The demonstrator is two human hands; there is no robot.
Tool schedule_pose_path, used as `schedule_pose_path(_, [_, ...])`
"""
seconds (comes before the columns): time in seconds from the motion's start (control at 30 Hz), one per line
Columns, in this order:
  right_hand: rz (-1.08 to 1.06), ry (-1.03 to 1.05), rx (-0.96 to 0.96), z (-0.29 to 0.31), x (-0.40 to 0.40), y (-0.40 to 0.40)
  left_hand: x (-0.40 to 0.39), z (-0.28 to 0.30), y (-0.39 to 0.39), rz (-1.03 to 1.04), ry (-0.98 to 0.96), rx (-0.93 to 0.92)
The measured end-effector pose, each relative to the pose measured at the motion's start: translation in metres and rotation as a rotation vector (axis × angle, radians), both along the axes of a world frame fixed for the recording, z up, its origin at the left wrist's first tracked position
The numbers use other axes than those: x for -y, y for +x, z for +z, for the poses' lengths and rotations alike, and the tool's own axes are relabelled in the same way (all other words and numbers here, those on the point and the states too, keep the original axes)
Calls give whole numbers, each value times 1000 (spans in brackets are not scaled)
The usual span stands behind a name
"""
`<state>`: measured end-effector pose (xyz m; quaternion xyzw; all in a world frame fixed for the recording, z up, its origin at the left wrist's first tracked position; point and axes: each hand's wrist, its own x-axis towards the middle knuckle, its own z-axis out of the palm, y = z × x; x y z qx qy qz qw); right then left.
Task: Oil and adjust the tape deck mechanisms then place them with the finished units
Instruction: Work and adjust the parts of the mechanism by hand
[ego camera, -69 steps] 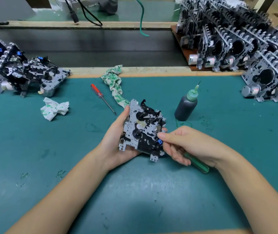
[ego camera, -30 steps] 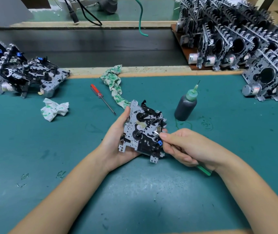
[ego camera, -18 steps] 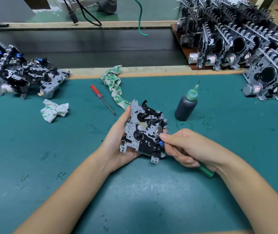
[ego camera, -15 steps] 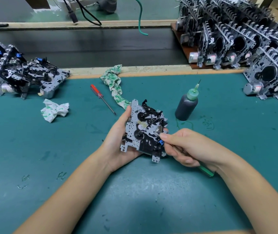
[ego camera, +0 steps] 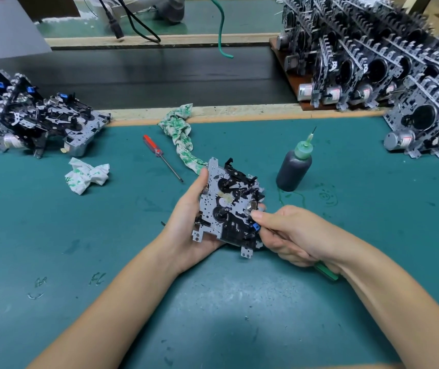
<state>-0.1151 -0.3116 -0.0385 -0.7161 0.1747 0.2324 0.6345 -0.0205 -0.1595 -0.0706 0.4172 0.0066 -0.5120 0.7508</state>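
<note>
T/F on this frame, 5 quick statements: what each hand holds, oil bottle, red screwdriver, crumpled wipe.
1. The left hand holds the tape deck mechanism. True.
2. The right hand is empty. False: it grips a green-handled tool.
3. The oil bottle lies tipped over. False: it stands upright.
4. The red screwdriver lies untouched on the mat. True.
5. The crumpled wipe sits on the held mechanism. False: it lies on the mat, left of it.

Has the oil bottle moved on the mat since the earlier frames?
No. The oil bottle stands where it did, right of the red screwdriver, near the same green stains.
</note>
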Motion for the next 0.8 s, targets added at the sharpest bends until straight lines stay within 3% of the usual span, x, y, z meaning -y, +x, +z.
schedule_pose_path(0.27, [97,51,-26,1,5,0,6,4,-8,49,33,121])
schedule_pose_path(0.43, [130,109,18,0,10,-3,3,4,-4,34,-2,30])
schedule_pose_path(0.53, [41,200,31,0,15,-4,2,1,-4,40,-8,-3])
schedule_pose_path(0.8, [-26,171,72,-6,12,-2,-1,3,-3,-4,-9,13])
